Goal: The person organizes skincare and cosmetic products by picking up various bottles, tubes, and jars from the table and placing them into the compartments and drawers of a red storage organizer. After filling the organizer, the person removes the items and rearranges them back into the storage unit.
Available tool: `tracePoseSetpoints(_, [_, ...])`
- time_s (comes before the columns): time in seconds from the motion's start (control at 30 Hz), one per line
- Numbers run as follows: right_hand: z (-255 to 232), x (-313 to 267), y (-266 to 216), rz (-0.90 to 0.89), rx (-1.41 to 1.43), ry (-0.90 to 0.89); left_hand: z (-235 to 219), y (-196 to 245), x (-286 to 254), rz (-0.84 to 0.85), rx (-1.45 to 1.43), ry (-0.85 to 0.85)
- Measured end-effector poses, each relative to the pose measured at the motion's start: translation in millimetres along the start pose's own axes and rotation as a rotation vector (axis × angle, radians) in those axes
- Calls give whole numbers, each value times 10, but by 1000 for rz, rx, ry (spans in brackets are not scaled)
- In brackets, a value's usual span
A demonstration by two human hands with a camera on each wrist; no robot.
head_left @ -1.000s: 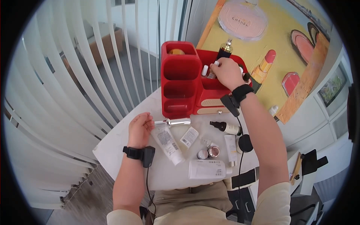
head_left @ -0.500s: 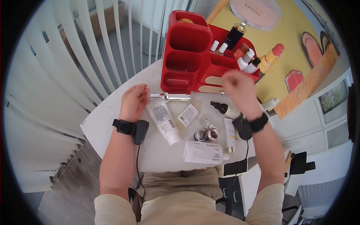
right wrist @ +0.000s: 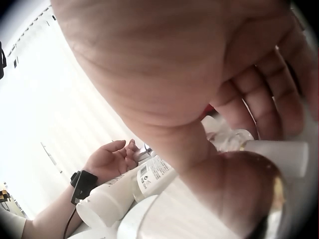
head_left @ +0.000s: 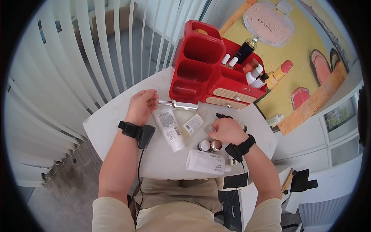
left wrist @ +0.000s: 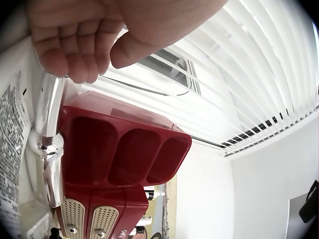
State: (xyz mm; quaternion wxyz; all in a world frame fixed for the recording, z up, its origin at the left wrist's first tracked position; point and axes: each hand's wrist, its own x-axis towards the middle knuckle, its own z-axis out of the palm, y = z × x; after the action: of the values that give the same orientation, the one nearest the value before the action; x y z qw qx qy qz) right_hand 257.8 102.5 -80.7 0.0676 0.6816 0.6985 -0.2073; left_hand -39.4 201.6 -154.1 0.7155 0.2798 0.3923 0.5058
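My right hand (head_left: 230, 130) is low over the table, its thumb and fingertips around a small clear bottle (head_left: 210, 128). In the right wrist view this bottle lies between thumb and fingers, with a frosted white cap (right wrist: 281, 155) sticking out. My left hand (head_left: 141, 106) rests loosely curled at the table's left, fingertips right at the end of a silver tube (head_left: 187, 105). A white squeeze tube (head_left: 169, 129) lies below that hand. Beside it is a small white labelled pack (head_left: 193, 124). Two small silver-lidded jars (head_left: 215, 145) stand just below my right hand.
A red organizer (head_left: 216, 83) with open compartments and two drawers stands at the back. Several bottles stand in its right part, including a dark one (head_left: 245, 51). A white bottle (head_left: 205, 162) lies near the front edge. Vertical blinds hang left; a painting (head_left: 301, 73) leans behind.
My right hand has left the organizer, where two white-capped little bottles now stand, and has come down to the clear bottle. The left hand stays by the silver tube.
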Motion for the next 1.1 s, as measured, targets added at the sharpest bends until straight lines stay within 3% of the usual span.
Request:
tracePoseSetpoints(0.1, [19,-31,22,-12,27,63,-1,0,-1,1,0,-3])
tracePoseSetpoints(0.17, [-10,-70,63,-34,176,217,-12,-9,13,0,-2,-4])
tracePoseSetpoints(0.3, [-242,-183,179,-15,351,302,-21,-22,13,-1,-25,-4])
tracePoseSetpoints(0.37, [-427,-222,242,-33,743,301,-3,-19,13,2,-38,2])
tracePoseSetpoints(0.4, [-525,-245,248,-31,739,301,3,-12,7,1,-34,4])
tracePoseSetpoints(0.47, [-736,-283,224,-81,693,571,1,-15,5,-2,-33,8])
tracePoseSetpoints(0.5, [-856,-274,208,-81,691,569,-5,-16,8,-1,-35,4])
tracePoseSetpoints(0.57, [-1106,-224,159,-293,221,921,-12,-19,10,0,-38,0])
tracePoseSetpoints(0.7, [-1501,-48,22,-187,28,936,-16,-13,19,0,-24,-15])
tracePoseSetpoints(0.8, [-1628,141,-26,-92,-326,919,-20,-17,27,1,-16,-10])
tracePoseSetpoints(0.83, [-1649,190,-56,-99,-329,920,-21,-17,30,-4,-14,-9])
tracePoseSetpoints(0.9, [-1670,277,-123,88,-379,732,-18,-9,24,0,-23,-12])
tracePoseSetpoints(1.1, [-1593,484,-148,102,-425,799,-7,-11,17,4,-26,-19])
